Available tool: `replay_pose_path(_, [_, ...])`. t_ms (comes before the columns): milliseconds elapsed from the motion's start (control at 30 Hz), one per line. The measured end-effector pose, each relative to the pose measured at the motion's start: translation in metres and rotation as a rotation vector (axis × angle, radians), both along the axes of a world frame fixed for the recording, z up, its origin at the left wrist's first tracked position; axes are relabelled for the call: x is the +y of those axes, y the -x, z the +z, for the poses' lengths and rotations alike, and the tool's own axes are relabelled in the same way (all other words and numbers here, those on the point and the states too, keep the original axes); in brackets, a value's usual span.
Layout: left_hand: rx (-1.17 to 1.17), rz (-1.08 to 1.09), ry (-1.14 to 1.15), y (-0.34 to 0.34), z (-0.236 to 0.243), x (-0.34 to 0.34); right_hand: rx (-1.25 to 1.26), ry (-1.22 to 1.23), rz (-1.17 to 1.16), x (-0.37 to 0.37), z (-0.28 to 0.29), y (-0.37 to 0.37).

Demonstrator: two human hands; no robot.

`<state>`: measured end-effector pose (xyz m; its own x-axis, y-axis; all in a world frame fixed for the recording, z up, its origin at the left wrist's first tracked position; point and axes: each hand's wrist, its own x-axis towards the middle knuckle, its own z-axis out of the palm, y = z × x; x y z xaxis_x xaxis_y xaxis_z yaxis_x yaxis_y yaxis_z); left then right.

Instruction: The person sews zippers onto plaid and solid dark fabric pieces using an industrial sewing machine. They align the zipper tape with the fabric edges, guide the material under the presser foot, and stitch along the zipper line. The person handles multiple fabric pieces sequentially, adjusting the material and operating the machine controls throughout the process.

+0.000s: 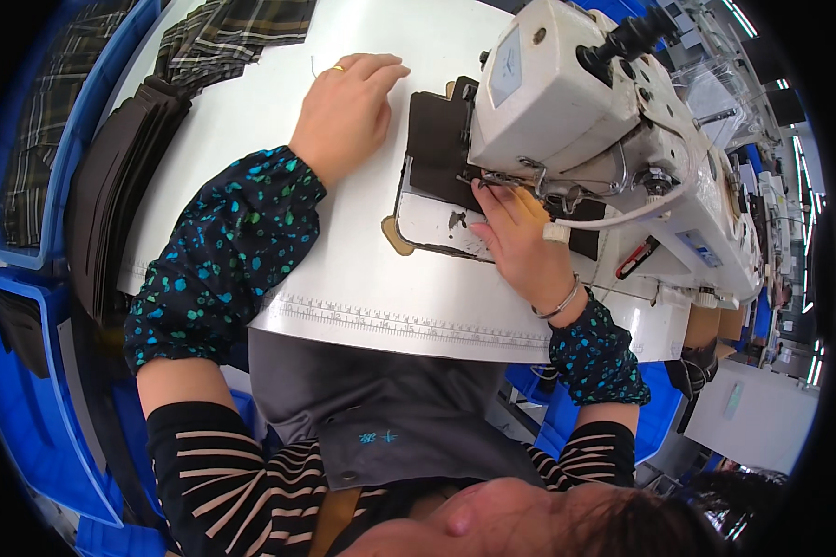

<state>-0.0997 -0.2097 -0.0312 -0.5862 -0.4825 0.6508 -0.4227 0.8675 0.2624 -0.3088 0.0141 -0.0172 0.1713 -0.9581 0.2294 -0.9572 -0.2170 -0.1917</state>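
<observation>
A dark brown fabric piece (436, 139) lies under the needle area of a white sewing machine (539, 116). My right hand (522, 243) rests beside the needle area, fingers stretched out and fingertips at the fabric's near edge. Part of those fingers is hidden by the machine's metal parts. To the left of the fabric, my left hand (346, 113) is over the white tabletop (367, 251), its fingers extended and loosely bent. Nothing shows in it, and it does not touch the fabric. A metal plate (446, 223) is set into the table below the fabric.
Stacked dark fabric pieces (111, 200) hang over the table's left side. Plaid cloth (237, 37) lies at the far left, with more in a blue bin (74, 121). A printed ruler (390, 322) runs along the near edge. A red-and-black tool (635, 258) lies by the machine base.
</observation>
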Motion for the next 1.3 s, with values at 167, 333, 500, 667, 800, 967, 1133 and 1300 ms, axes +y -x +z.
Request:
replay_pose_path(167, [-0.098,-0.414,0.005,-0.011,0.023,0.056,-0.003,-0.003,-0.005,0.000,0.000,-0.002])
replay_pose_path(333, [-0.349,-0.346,-0.024,-0.013,0.009,0.082,0.024,0.034,0.008,-0.002,0.001,0.001])
replay_pose_path(500, [-0.345,-0.353,-0.027,-0.011,0.007,0.084,0.099,0.105,0.014,-0.004,0.006,-0.001])
replay_pose_path(667, [-0.398,-0.334,0.010,-0.011,0.009,0.089,0.012,-0.034,-0.020,0.001,0.007,0.001])
replay_pose_path(800, [-0.378,-0.328,0.020,-0.010,0.004,0.091,0.041,-0.026,-0.019,0.002,0.006,0.001])
replay_pose_path(967, [-0.343,-0.330,0.024,-0.008,0.004,0.094,0.060,0.005,-0.018,0.004,0.006,0.004])
replay_pose_path(1133, [-0.323,-0.320,-0.009,-0.009,-0.002,0.095,0.390,0.222,0.004,0.028,0.056,0.012])
replay_pose_path(1300, [-0.267,-0.325,-0.051,-0.008,-0.001,0.096,0.404,0.779,-0.261,0.119,0.153,0.154])
